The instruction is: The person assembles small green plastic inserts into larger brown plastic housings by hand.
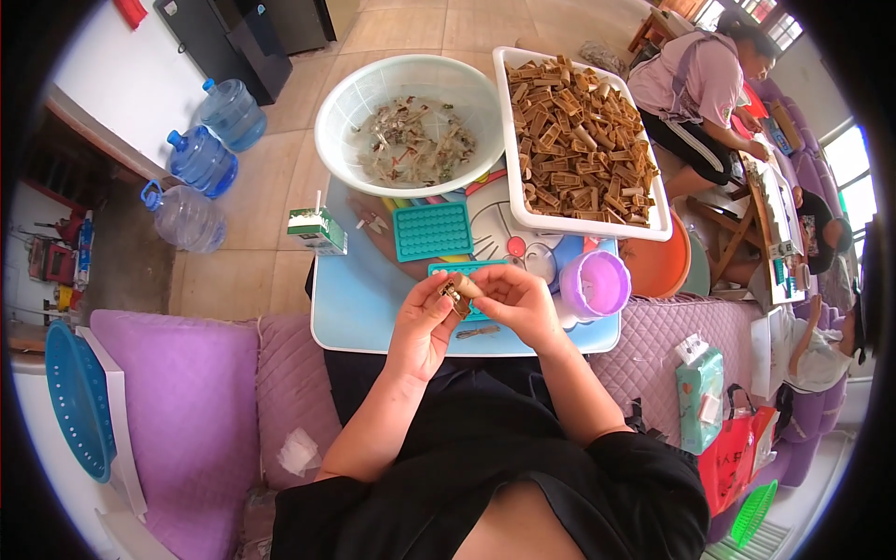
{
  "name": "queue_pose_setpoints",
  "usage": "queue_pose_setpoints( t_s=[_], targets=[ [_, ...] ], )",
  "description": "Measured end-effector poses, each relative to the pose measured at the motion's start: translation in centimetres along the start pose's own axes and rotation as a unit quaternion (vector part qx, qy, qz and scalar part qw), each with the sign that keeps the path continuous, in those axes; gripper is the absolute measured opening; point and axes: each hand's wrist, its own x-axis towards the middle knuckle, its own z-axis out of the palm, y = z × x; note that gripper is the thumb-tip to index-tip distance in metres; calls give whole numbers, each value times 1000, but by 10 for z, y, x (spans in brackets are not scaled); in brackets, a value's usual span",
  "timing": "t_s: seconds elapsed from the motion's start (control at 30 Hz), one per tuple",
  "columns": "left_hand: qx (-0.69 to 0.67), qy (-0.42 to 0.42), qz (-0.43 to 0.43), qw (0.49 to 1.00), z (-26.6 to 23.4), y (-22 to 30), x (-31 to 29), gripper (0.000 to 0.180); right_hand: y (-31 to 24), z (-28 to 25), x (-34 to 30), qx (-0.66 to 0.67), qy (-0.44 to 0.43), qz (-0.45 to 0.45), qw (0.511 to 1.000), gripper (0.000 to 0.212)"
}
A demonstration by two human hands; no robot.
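Observation:
Both hands meet over the near edge of a low blue table [369, 313]. Between them is a small brown barrel-shaped piece [464, 288] with a shiny metallic part at its left end. My left hand [422, 327] pinches that metallic end between thumb and fingers. My right hand [516, 303] grips the brown end with its fingertips. Just beyond the fingers lies a teal tray with round cups [451, 268], partly hidden by my hands. Another teal cupped tray [433, 232] rests farther back. A thin bundle of strands [478, 331] lies under my hands.
At the back stand a pale basin [338, 121] of small wrapped parts and a white tray [597, 230] heaped with brown pieces. A purple container [595, 285] sits right, a drink carton [317, 231] left. Water bottles [189, 219] stand on the floor. Another person [686, 79] works at right.

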Motion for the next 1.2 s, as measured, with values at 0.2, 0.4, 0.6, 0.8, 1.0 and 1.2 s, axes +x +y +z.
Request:
queue_pose_setpoints(
  t_s=[0.2, 0.4, 0.6, 0.8, 1.0, 1.2],
  targets=[
    [19, 23, 1, 1000, 0, -3, -2, 29, -2, 3, -13, -66, 21, 8, 998, 29],
    [61, 2, 14, 998, 1, -6, -3, 32, -11, 20, -22, -211, 57, -71, 973, 23],
    [64, 4, 28, 998, 0, -11, -4, 35, -12, 25, -22, -298, 80, -116, 944, 23],
    [207, 2, 96, 974, 12, -18, -7, 36, -2, 33, -21, -344, 93, -184, 916, 23],
    [299, -7, 140, 944, 20, -14, -9, 32, -7, 27, -20, -327, 4, -106, 939, 24],
    [318, -12, 132, 939, 20, -16, -9, 33, 1, 28, -21, -345, -2, -128, 930, 23]
  ],
)
